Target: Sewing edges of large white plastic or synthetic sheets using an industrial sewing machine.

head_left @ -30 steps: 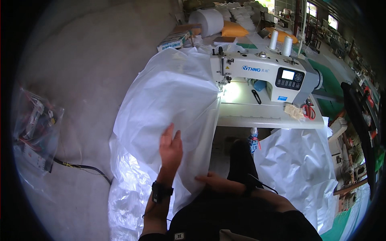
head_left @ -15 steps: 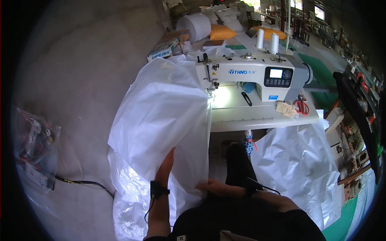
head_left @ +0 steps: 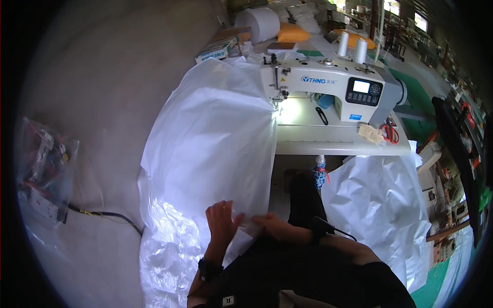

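A large white plastic sheet drapes from the sewing machine down towards my lap, its far right edge lying under the lit needle area. My left hand rests on the near part of the sheet, with its thumb apart from the fingers. Just to its right, my right hand pinches the sheet's right edge; its fingertips are slightly blurred. A crinkled, shiny stretch of the plastic hangs at the lower left.
On the machine table lie black thread snips, red-handled scissors and a beige cloth scrap. More white plastic hangs at right. Thread cones stand behind. A clear bag and black cable lie at left.
My left hand has drawn back towards me and turned, its fingers now nearer my right hand. My right hand has shifted slightly up and right. The whole view has tilted a little.
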A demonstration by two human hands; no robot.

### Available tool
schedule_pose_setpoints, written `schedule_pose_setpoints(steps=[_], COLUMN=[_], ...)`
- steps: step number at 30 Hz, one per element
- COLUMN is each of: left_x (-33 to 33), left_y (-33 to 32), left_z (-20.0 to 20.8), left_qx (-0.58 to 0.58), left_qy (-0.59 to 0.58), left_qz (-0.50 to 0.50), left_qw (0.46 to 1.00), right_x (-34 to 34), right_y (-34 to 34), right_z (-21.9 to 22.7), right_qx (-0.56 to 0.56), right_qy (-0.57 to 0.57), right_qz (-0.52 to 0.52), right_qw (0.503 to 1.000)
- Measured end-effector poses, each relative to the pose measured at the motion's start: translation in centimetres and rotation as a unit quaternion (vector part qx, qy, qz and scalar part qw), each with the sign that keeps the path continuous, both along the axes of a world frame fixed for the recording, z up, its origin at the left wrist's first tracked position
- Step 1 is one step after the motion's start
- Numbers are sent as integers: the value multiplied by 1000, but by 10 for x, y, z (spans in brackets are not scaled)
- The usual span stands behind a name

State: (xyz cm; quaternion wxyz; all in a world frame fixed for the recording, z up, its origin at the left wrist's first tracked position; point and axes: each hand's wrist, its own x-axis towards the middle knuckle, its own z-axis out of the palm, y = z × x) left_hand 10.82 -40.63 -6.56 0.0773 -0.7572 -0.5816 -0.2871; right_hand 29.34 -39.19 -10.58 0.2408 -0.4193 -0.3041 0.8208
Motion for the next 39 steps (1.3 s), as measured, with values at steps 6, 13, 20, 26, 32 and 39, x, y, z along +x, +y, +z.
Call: schedule_pose_setpoints(steps=[6,13,20,26,32,39], left_x=[-108,-81,-44,-67,-34,-12], left_y=[-13,-45,17,-9,-59,-67], left_z=[-105,-42,-95,-28,78,27], left_qx=[-139,-141,-73,-196,-435,-341], left_qy=[-107,-307,-200,-318,-199,-142], left_qz=[89,1,40,82,-91,-72], left_qw=[981,941,976,924,873,927], right_x=[-3,1,-5,5,-8,-5], right_y=[-6,0,3,10,7,-3], right_z=[0,-11,-23,2,10,19], right_qx=[-2,14,48,51,29,-28], right_qy=[13,-31,-113,-57,51,113], right_qz=[13,52,121,116,128,90], right_qw=[1000,998,985,990,990,989])
